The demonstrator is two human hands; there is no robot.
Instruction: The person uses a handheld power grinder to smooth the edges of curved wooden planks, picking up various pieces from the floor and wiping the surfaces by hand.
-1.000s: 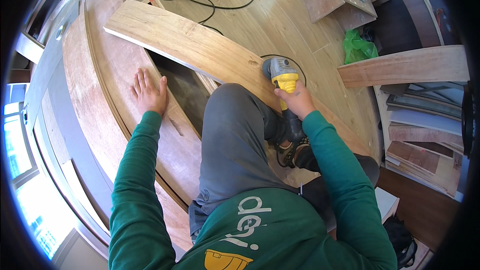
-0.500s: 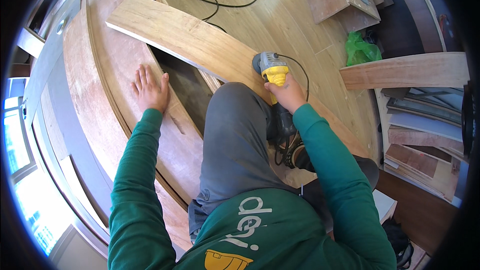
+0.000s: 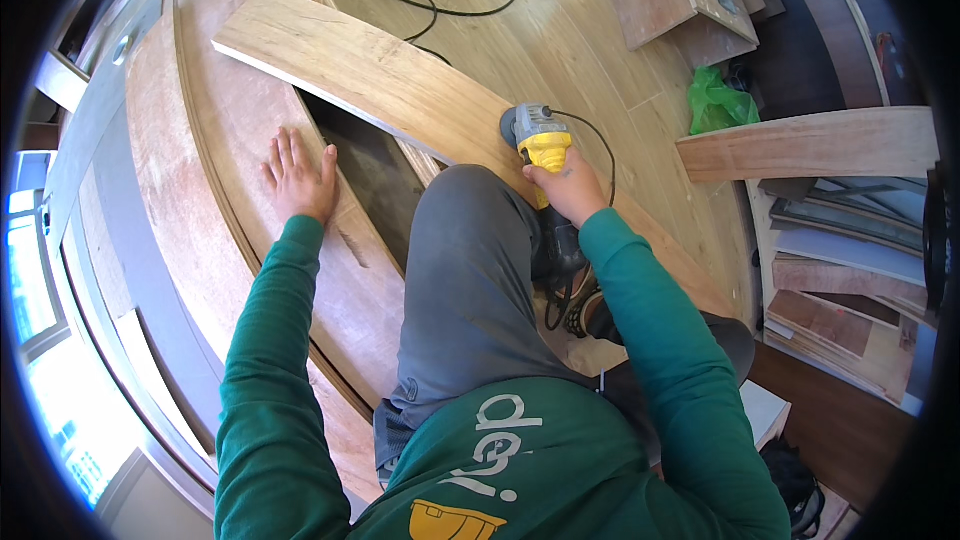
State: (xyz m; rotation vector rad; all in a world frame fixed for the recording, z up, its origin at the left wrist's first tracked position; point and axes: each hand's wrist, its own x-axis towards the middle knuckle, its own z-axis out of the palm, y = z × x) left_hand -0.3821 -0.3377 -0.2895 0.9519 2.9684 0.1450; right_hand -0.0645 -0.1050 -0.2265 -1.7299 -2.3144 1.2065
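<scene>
Two bare hands lie in my view. Left hand point(image 3: 302, 180), ten o'clock: spread flat, palm down on smooth, reddish plywood point(image 3: 240, 110). Right hand point(image 3: 568, 185), two o'clock: curled round the yellow-and-black grinder point(image 3: 545, 148), its round disc point(image 3: 509, 127) at one o'clock by a long, grained plank point(image 3: 380, 70); contact I cannot tell. Surroundings: wood-patterned floor point(image 3: 600, 80), one o'clock; crumpled green bag point(image 3: 722, 100), two; stacked boards point(image 3: 825, 325), three to four; bright window point(image 3: 85, 430), eight.

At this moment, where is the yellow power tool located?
In the head view, the tool is just right of centre in the right hand, its disc seen over the long board, with a raised knee to its lower left.
</scene>
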